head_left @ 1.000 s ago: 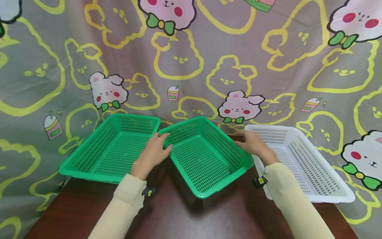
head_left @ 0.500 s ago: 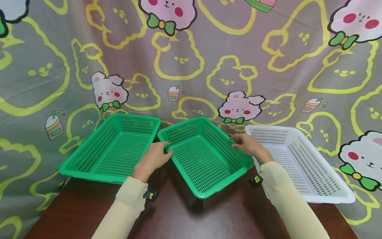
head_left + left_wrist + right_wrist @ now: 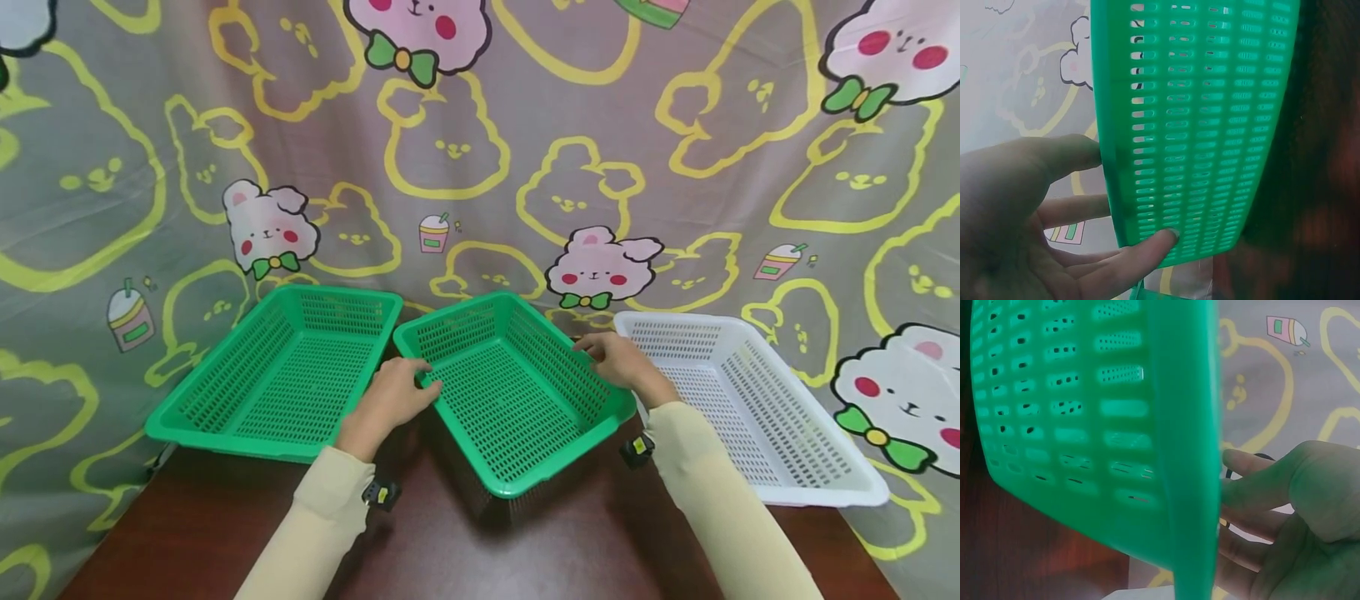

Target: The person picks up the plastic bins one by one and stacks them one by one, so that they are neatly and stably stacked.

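Observation:
The middle green plastic basket [image 3: 502, 392] stands turned at an angle, one corner toward me. My left hand [image 3: 390, 398] holds its left rim; the thumb and fingers bend over the edge. In the left wrist view, one fingertip [image 3: 1169, 236] lies against the slotted outer wall [image 3: 1210, 125], while another digit meets the rim. My right hand [image 3: 618, 362] is at the right rim, fingers curled over it. In the right wrist view, the fingertips of the right hand [image 3: 1279, 519] pass behind the rim [image 3: 1188, 456], partly hidden.
Another green basket [image 3: 303, 387] stands at the left, close to the middle one. A white basket [image 3: 795, 417] is at the right, beside my right forearm. All stand on a dark red-brown table [image 3: 570, 550]. A patterned cloth [image 3: 480, 125] hangs behind.
My right hand has moved left and slightly lower, from beside the white basket onto the middle basket's rim. My left hand has slid a little toward me along its rim. The baskets stay put.

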Tool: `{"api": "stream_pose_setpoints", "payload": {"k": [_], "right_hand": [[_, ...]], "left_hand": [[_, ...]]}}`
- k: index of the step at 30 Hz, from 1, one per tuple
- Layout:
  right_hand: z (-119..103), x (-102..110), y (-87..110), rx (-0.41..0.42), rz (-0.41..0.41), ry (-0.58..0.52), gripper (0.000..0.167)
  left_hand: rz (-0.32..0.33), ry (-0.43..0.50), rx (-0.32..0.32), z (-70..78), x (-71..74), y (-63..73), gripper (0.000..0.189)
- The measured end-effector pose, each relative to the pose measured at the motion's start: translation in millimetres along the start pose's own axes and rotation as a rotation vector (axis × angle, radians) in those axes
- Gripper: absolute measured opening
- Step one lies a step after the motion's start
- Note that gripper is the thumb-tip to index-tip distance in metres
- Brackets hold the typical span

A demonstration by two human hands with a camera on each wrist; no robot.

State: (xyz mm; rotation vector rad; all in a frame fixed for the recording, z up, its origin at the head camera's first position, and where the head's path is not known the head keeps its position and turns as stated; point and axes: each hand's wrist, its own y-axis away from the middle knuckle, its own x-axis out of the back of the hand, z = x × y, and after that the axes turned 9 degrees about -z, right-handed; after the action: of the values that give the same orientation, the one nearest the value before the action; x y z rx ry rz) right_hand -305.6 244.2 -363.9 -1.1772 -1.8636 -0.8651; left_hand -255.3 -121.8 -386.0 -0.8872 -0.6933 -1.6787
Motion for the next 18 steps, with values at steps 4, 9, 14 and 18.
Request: {"api": "stream_pose_setpoints", "payload": {"k": [4,9,14,18], "right_hand": [[0.2,-1.9,-1.8,-0.01,0.01,-0.004,0.045],[0.5,-1.8,-3.4,-0.018,0.01,-0.006,0.048],[-0.1,0.6,-3.6,-0.013,0.012,-0.021,0.05],[-0.8,1.9,-0.6,-0.004,0.024,-0.021,0.048]], "left_hand": [[0.003,0.016,0.001,0.0,-2.4,-0.2,0.048],[-0.005,0.068,-0.006,-1.8,-3.1,0.4,0.048],[-0.016,0.14,-0.017,-2.5,-2.2,1.2,0.05],[-0.017,0.171,-0.021,-1.8,-2.5,0.6,0.051]]}}
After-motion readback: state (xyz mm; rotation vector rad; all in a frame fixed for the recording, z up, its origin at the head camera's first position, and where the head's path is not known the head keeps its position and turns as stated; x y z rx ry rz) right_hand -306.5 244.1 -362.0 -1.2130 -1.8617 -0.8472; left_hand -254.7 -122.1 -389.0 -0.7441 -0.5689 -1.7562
